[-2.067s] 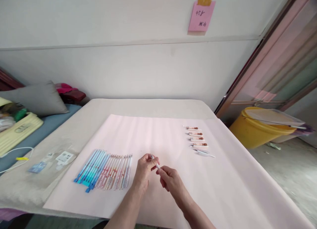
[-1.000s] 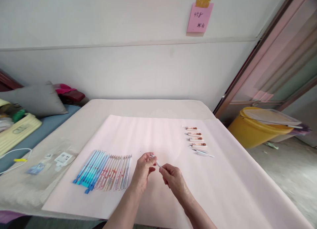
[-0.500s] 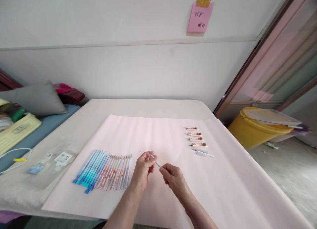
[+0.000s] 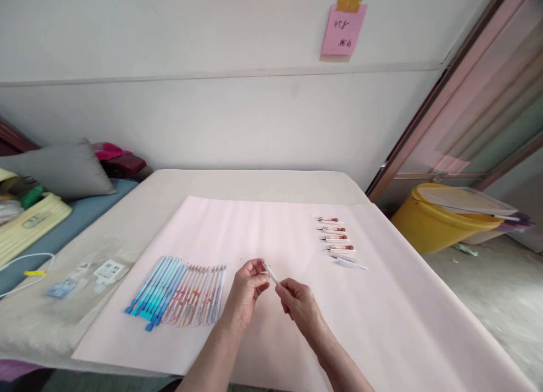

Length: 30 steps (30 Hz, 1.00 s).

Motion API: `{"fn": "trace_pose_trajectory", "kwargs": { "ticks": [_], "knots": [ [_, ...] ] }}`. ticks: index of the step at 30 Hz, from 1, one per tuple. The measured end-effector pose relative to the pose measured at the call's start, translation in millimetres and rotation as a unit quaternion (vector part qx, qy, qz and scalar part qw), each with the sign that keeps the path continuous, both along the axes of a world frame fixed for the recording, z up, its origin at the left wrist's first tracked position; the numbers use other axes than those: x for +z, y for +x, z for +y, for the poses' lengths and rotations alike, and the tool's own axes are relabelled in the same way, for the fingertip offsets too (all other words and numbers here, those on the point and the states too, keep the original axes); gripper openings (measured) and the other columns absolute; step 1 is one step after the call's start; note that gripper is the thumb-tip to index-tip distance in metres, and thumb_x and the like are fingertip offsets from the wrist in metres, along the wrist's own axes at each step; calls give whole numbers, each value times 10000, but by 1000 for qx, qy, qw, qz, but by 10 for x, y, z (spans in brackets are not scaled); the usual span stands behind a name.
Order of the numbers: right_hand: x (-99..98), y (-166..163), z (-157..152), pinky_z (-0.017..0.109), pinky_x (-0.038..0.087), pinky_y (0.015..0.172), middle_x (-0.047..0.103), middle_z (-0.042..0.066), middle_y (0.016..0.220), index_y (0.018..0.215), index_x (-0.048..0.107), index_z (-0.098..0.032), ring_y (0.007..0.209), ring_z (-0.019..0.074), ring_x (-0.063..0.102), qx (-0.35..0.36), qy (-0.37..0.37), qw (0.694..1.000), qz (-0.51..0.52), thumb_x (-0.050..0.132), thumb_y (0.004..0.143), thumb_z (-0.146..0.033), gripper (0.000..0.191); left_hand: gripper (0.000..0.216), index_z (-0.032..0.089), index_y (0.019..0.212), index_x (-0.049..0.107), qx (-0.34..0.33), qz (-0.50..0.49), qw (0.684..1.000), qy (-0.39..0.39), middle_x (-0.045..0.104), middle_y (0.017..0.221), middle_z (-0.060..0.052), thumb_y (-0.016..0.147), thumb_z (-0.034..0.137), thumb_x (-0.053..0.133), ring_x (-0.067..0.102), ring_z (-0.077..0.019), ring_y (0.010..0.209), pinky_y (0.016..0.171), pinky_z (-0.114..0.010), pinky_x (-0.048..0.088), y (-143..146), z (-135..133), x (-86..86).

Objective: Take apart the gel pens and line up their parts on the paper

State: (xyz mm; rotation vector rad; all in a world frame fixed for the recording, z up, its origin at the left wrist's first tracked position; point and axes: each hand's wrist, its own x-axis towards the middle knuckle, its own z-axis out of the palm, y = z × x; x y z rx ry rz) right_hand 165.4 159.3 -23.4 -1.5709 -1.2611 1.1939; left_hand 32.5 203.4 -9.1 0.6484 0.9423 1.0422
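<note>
A slim white pen (image 4: 271, 273) slants between my two hands above the pink sheet (image 4: 254, 228). My left hand (image 4: 247, 290) has its fingertips and thumb at the pen's far end. The near end is pinched by my right hand (image 4: 299, 301), thumb along the top; part of the barrel is hidden in the fist. To the left lie a row of blue pens (image 4: 155, 290) and, beside it, a row of pens with red and pink patterns (image 4: 195, 296). On the right, several brown-and-white pens (image 4: 335, 238) lie spaced apart, with a clear-and-white pen (image 4: 348, 261) nearest me.
A clear plastic bag (image 4: 87, 284) with a white label lies on the cream table cover at the left. Past it are a grey pillow (image 4: 63, 168) and a white cable. A yellow bin (image 4: 424, 222) stands on the floor at right. A pink note (image 4: 343, 30) hangs on the wall.
The pen and my right hand have shifted slightly to the right, and more of the pen shows. My left thumb has moved a little off its earlier place.
</note>
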Motion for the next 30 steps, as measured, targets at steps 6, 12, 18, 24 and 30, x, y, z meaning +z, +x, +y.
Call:
{"fn": "trace_pose_trajectory", "kwargs": {
  "ticks": [6, 12, 18, 24, 30],
  "knots": [
    [-24, -1, -8, 205, 252, 423, 416, -59, 434, 571, 459, -183, 410, 69, 334, 12, 4, 1000, 7, 463, 792, -368, 289, 212, 165, 743, 584, -13, 48, 999, -20, 442, 522, 59, 634, 314, 687, 358, -35, 416, 417, -171, 260, 2, 0, -57],
    [1, -9, -10, 208, 259, 427, 417, -59, 428, 562, 459, -183, 412, 72, 339, 8, 3, 1000, 12, 472, 784, -371, 291, 272, 184, 802, 603, 20, 15, 1000, -7, 576, 763, 8, 558, 213, 719, 536, -88, 684, 612, -197, 409, 1, 0, -8],
    [30, -24, -13, 202, 260, 424, 424, -62, 432, 608, 503, -178, 405, 68, 339, 19, -10, 1000, 13, 480, 780, -335, 235, 240, 161, 788, 594, -11, 62, 998, -9, 444, 508, 53, 659, 348, 669, 370, -43, 419, 411, -176, 255, -3, 0, -58],
    [5, -9, -14, 203, 257, 417, 429, -58, 437, 613, 519, -172, 398, 66, 340, 6, 7, 1000, 19, 485, 788, -391, 283, 305, 190, 878, 596, -15, -1, 1000, -12, 610, 873, -35, 596, 216, 707, 574, -138, 807, 694, -246, 446, 0, -30, 32],
    [32, -7, -8, 203, 263, 421, 416, -62, 436, 712, 584, -170, 402, 71, 342, 12, 11, 1000, 20, 460, 812, -427, 302, 232, 161, 749, 603, -44, 45, 998, -24, 623, 719, -34, 592, 287, 720, 580, -127, 665, 634, -247, 432, -8, -19, -36]
  ]
}}
